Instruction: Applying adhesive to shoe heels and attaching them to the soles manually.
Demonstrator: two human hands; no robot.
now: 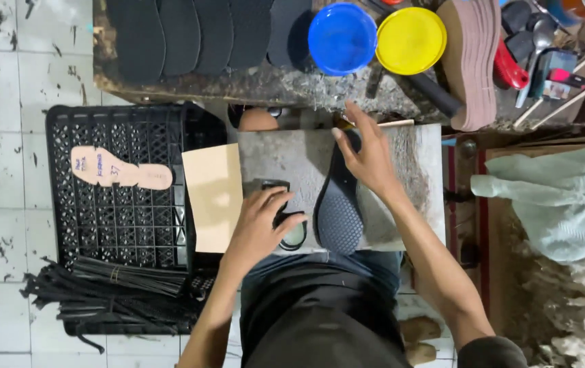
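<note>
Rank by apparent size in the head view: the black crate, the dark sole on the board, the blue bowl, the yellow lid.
1. black crate
2. dark sole, under the right hand
3. blue bowl and yellow lid: alike, not ranked.

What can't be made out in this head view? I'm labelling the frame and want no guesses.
- Black thing under the left hand: mostly covered by the hand.
- Upper end of the dark sole: hidden by the right hand.
- Tools at top right: cluttered, cut by the edge.
</note>
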